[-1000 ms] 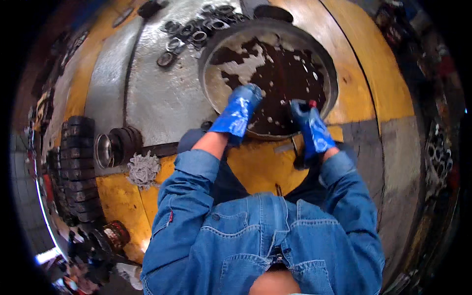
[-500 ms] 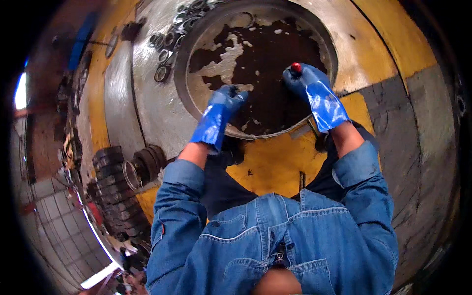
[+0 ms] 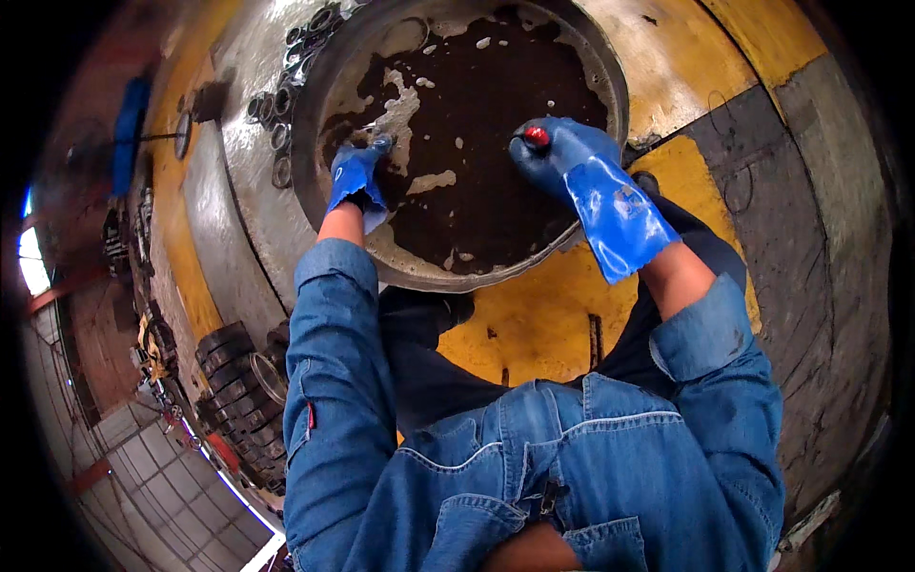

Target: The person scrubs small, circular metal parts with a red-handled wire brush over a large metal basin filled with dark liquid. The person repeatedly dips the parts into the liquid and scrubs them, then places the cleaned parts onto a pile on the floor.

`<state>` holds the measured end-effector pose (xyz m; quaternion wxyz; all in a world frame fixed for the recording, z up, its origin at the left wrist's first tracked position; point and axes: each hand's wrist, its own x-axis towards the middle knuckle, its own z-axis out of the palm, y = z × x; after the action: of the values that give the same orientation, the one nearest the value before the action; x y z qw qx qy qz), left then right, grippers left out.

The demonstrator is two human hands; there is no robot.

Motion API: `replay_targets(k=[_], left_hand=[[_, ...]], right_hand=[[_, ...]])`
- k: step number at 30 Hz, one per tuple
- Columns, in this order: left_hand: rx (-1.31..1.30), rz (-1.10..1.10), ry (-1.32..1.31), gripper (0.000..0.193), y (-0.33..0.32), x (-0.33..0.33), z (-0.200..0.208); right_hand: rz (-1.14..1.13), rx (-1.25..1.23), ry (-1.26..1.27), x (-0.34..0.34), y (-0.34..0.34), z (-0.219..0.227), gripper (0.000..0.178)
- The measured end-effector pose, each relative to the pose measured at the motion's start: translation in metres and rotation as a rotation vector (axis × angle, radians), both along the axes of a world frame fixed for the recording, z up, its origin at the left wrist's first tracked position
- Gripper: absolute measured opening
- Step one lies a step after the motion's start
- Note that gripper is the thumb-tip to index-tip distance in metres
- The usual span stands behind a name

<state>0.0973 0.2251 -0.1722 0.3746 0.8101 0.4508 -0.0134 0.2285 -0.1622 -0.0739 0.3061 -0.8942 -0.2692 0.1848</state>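
Observation:
A wide round metal basin [image 3: 429, 277] holds dark brown liquid [image 3: 467, 105] with pale foam patches. Both my hands wear blue rubber gloves with long cuffs. My right hand [image 3: 569, 157] is closed in a fist above the liquid at the basin's right. Out of the fist shows the round red end [image 3: 537, 138] of something; the rest is hidden in the glove. My left hand [image 3: 357, 170] reaches to the liquid at the basin's left side. Its fingertips look dark and blurred against the foam, so what they hold, if anything, cannot be made out.
Several metal rings [image 3: 281, 133] lie along the basin's left outer side. Farther left stands a stack of black ribbed rings [image 3: 238, 391]. A blue upright piece [image 3: 131, 138] with a rod is at the far left. The yellow floor [image 3: 538, 319] shows between my legs.
My left hand has moved left and down to the liquid near the basin's left side. My right hand stays closed around the red-ended thing. The whole view has shifted.

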Motion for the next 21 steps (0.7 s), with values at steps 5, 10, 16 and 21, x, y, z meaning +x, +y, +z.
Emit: replay_targets(k=[5, 10, 16, 21], left_hand=[[-0.096, -0.073, -0.044, 0.055, 0.040, -0.026, -0.025], [-0.019, -0.296, 0.054, 0.044, -0.018, 0.019, 0.023], [0.153, -0.582, 0.104, 0.047, -0.011, 0.020, 0.032], [-0.140, -0.128, 0.039, 0.058, -0.012, 0.043, 0.020]], right_hand=[[0.109, -0.036, 0.058, -0.007, 0.008, 0.002, 0.030], [0.075, -0.075, 0.030, -0.008, 0.006, -0.002, 0.028], [0.068, -0.108, 0.119, -0.008, 0.014, 0.007, 0.029], [0.073, -0.092, 0.099, -0.006, 0.012, -0.002, 0.029]])
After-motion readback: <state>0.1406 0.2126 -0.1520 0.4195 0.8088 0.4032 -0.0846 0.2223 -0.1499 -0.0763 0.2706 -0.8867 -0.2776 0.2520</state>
